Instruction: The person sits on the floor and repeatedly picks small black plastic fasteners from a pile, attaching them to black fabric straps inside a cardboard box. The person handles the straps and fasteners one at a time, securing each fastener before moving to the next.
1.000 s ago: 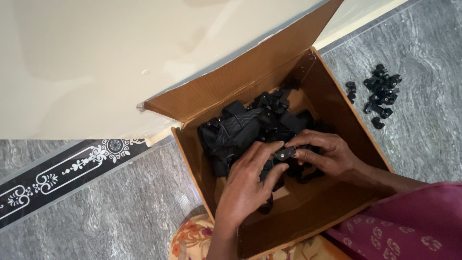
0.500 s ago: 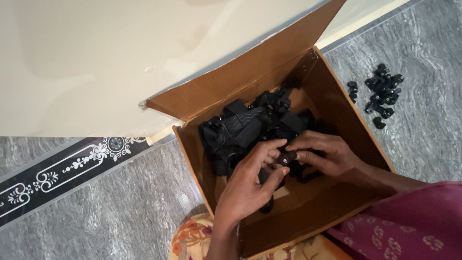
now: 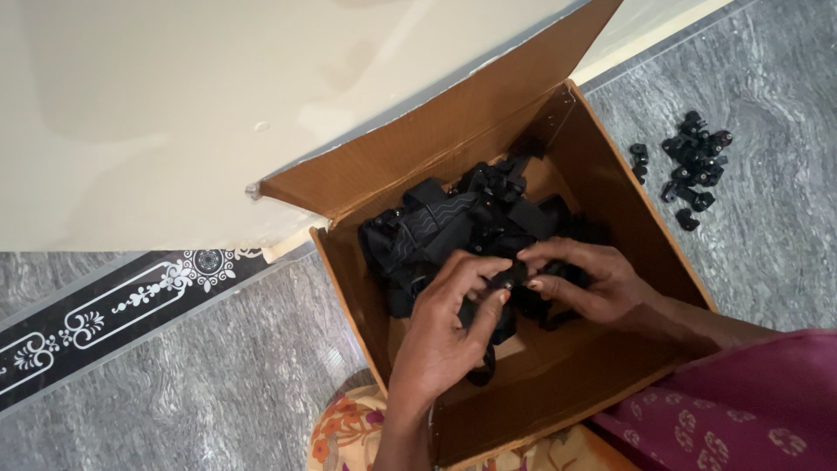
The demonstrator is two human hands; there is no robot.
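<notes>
— Where's the clip?
— Inside the cardboard box [image 3: 610, 187], above the black straps [image 3: 453, 227]; the left hand [image 3: 449, 327] and right hand [image 3: 588, 283] pinch a small black clip [image 3: 508, 279].
— Advice?
— Grip firmly, close together.

L hand [image 3: 449, 318] comes up from bottom mid of frame, fingers bent, tips pinching. R hand [image 3: 588, 283] comes in from lower right, fingers curled, tips meeting L tips near frame center.
</notes>
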